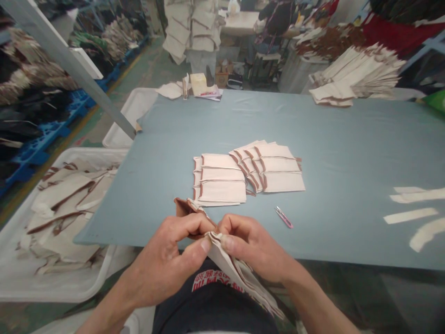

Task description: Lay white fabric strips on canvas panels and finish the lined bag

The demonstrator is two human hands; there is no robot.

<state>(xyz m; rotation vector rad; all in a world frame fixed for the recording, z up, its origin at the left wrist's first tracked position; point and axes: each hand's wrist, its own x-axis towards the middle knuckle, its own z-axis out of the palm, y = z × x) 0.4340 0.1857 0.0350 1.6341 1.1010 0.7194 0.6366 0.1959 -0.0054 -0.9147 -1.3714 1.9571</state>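
Observation:
Cream fabric with brown trim [231, 266] hangs over my lap at the table's near edge. My left hand [179, 253] pinches its upper edge between thumb and fingers, and a brown flap sticks up behind. Close beside it, my right hand [252, 243] grips the same edge, thumb on top. Beyond both hands, on the blue-green table [167, 153], lie a flat stack of cream pieces with brown edges [222, 178] and a fanned stack [281, 169] that touches it. Small pink-handled snips [284, 218] rest right of the stacks.
A white bin of fabric pieces [113, 264] stands left of the table. Cream strips [412, 215] lie at the right. Folded cloth [333, 93] and a yellow block [198, 84] sit along the far edge. A metal post [93, 88] rises at the left; a person [276, 21] sits beyond.

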